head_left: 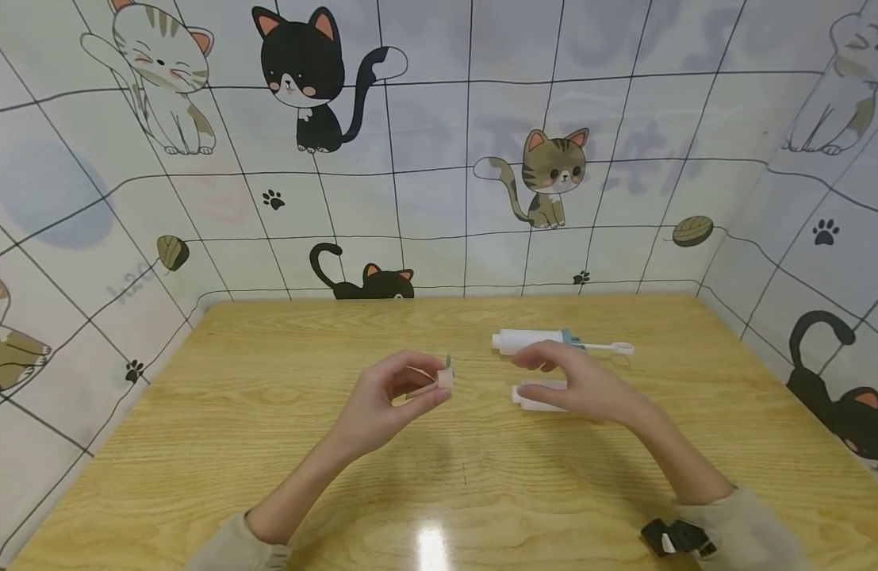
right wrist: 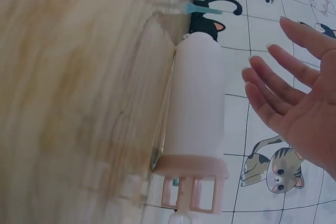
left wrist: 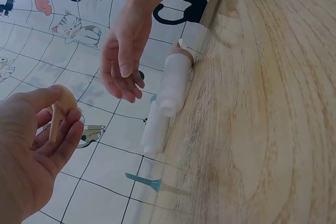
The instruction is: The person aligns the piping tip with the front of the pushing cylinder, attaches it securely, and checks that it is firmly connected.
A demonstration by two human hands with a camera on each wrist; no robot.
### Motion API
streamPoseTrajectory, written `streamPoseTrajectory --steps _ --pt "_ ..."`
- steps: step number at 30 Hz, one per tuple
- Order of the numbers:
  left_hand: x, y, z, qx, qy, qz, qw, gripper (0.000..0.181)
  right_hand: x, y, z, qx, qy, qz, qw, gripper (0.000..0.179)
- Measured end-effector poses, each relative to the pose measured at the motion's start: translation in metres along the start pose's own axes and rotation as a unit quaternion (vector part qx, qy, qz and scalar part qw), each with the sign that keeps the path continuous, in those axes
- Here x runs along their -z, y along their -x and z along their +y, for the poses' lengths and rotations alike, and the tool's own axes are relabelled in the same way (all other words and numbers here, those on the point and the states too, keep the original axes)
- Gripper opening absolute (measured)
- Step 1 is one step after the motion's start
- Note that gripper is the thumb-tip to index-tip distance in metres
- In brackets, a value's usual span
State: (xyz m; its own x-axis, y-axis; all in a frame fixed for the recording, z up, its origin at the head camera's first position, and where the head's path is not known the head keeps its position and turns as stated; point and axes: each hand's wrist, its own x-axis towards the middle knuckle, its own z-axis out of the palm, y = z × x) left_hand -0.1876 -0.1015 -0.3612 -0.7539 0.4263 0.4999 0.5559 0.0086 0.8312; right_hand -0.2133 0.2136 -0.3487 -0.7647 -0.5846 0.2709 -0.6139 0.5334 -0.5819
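Observation:
My left hand (head_left: 392,400) pinches a small beige-pink cap-like piece with a straight stem (left wrist: 54,123) between thumb and fingers, held above the wooden table. My right hand (head_left: 584,385) hovers with relaxed, spread fingers and holds nothing. Just below it lies a white bottle with a pink collar (right wrist: 197,98), partly hidden by the hand in the head view. Behind that bottle lies a second white bottle (head_left: 531,341) with a teal collar and a thin white wand (head_left: 610,347) reaching out to the right. A small teal stemmed piece (left wrist: 143,181) stands upright on the table, mostly behind my left fingers in the head view.
The wooden table (head_left: 267,444) meets a cat-patterned backdrop (head_left: 439,198) at the back and both sides. A black device (head_left: 676,538) sits at the right sleeve.

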Motion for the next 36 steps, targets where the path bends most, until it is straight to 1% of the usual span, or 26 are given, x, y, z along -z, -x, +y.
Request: streamPoseTrajectory --steps 9,17,27,31,34,36 --pt "0.000 0.000 0.001 0.000 0.002 -0.003 1.0000 0.030 0.008 0.011 0.009 -0.010 0.012 -0.014 0.9998 0.039" --pt "0.001 0.000 0.002 0.011 -0.001 -0.005 0.9999 0.029 0.014 0.019 0.016 -0.022 0.021 -0.036 0.9989 0.043" --pt "0.001 0.001 0.003 0.015 -0.003 -0.004 0.9999 0.028 0.019 0.022 0.023 -0.034 0.041 -0.054 0.9971 0.040" --pt "0.001 0.001 0.003 0.015 0.000 -0.002 0.9999 0.029 0.020 0.023 0.026 -0.032 0.050 -0.060 0.9964 0.038" --pt "0.000 0.001 0.003 0.015 0.002 -0.002 0.9999 0.029 0.021 0.023 0.029 -0.042 0.056 -0.067 0.9953 0.037" --pt "0.000 0.001 0.002 0.015 0.001 -0.003 0.9999 0.029 0.021 0.023 0.031 -0.057 0.053 -0.076 0.9940 0.037"
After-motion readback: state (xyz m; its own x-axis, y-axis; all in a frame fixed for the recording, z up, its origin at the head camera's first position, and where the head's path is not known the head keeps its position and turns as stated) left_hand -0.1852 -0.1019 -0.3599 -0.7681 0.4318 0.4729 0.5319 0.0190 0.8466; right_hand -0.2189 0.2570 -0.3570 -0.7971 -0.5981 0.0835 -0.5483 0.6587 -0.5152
